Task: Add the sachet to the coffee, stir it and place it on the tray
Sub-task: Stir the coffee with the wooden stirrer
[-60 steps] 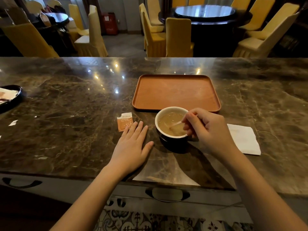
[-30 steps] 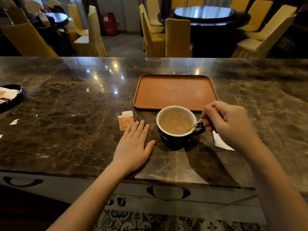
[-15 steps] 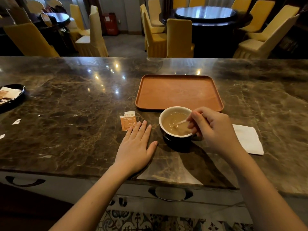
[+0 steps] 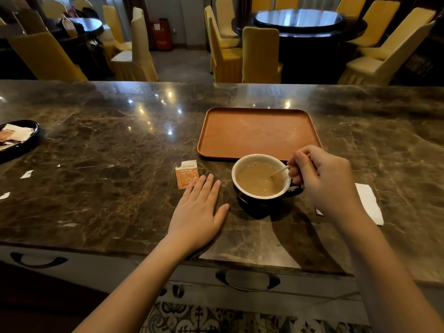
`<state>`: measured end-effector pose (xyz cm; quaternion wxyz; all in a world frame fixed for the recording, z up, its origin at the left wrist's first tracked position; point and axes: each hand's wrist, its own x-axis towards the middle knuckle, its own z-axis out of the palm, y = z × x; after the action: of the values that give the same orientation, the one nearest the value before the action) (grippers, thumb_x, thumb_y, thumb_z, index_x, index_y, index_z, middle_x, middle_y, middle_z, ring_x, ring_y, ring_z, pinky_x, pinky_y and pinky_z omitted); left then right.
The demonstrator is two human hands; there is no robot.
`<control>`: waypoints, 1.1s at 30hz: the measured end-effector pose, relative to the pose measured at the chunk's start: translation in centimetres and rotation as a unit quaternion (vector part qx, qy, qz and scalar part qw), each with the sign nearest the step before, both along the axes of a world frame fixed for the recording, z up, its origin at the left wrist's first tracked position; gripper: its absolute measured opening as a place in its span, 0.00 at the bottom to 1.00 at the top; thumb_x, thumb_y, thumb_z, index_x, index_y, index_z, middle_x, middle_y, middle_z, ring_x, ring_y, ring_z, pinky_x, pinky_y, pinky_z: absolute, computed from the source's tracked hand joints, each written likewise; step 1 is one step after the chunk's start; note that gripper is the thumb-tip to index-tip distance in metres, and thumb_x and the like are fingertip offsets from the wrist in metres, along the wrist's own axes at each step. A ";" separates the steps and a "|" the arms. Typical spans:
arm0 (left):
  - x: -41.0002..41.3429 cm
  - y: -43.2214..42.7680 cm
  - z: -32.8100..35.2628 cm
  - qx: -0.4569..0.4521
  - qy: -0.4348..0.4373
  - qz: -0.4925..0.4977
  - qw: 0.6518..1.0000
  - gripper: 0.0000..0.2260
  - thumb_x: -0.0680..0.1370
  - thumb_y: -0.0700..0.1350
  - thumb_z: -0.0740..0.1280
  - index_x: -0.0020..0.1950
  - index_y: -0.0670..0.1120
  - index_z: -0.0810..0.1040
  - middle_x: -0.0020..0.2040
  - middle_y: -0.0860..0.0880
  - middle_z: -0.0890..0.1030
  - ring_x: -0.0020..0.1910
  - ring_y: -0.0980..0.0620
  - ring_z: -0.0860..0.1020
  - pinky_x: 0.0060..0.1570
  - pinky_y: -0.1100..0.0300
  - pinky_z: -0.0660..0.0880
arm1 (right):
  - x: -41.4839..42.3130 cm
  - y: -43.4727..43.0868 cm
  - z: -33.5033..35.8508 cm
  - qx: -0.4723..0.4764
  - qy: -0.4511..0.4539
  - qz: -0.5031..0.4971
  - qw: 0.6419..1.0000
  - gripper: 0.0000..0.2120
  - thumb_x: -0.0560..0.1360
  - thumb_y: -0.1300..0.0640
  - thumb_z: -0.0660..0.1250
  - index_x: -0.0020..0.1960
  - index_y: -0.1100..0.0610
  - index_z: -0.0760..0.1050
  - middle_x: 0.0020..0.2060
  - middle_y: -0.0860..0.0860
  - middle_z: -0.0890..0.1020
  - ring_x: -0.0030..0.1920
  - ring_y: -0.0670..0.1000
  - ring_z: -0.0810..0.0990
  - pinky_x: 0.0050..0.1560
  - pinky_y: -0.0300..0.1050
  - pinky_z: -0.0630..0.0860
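Since a moment ago, right hand [image 4: 326, 181] has circled toward the cup [image 4: 262, 179] rim, fingers pinching the stirrer [image 4: 280, 171] (stirring continues); left hand [image 4: 199, 212] lies flat, fingers together, tray [image 4: 259, 133] waiting.

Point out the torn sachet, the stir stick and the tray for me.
torn sachet [image 4: 186, 174]: head view, middle of its orange face.
stir stick [image 4: 280, 171]: head view, shaft above the coffee.
tray [image 4: 258, 132]: head view, bare floor of the tray.
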<state>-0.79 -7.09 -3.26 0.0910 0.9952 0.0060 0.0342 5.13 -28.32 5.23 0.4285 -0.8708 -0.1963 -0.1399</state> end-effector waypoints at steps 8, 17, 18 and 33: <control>0.0 0.1 -0.1 0.003 -0.004 -0.003 1.000 0.27 0.78 0.60 0.45 0.74 0.50 0.45 0.76 0.50 0.46 0.74 0.55 0.41 0.70 0.57 0.37 | -1.1 0.8 -1.2 0.027 0.019 0.046 0.998 0.10 0.76 0.53 0.57 0.44 0.54 0.76 0.34 0.43 0.79 0.40 0.42 0.79 0.39 0.32 0.76; 0.0 0.1 -0.1 -0.001 -0.009 -0.004 1.000 0.27 0.78 0.60 0.45 0.74 0.50 0.46 0.76 0.50 0.46 0.71 0.58 0.39 0.70 0.58 0.36 | -2.1 -0.4 -0.2 0.015 0.049 0.059 0.997 0.09 0.75 0.55 0.58 0.43 0.54 0.76 0.33 0.46 0.80 0.36 0.43 0.78 0.33 0.28 0.74; 0.0 0.1 -0.1 -0.002 -0.008 -0.003 1.000 0.27 0.78 0.60 0.45 0.74 0.50 0.46 0.76 0.50 0.46 0.71 0.58 0.39 0.69 0.58 0.36 | -2.0 -0.5 -0.1 0.004 0.040 0.048 0.998 0.09 0.76 0.55 0.58 0.43 0.54 0.76 0.32 0.45 0.79 0.35 0.44 0.78 0.32 0.30 0.74; 0.1 0.1 -0.2 0.003 -0.003 -0.003 1.000 0.28 0.77 0.61 0.44 0.74 0.50 0.46 0.76 0.50 0.45 0.72 0.57 0.39 0.68 0.59 0.35 | -0.9 -0.8 0.6 -0.042 -0.077 0.016 0.996 0.10 0.77 0.59 0.57 0.52 0.59 0.76 0.39 0.50 0.78 0.38 0.43 0.76 0.38 0.33 0.70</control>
<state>-0.71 -6.95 -3.42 0.0882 0.9954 0.0031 0.0368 4.24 -29.15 5.84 0.3774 -0.8714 -0.2483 -0.1911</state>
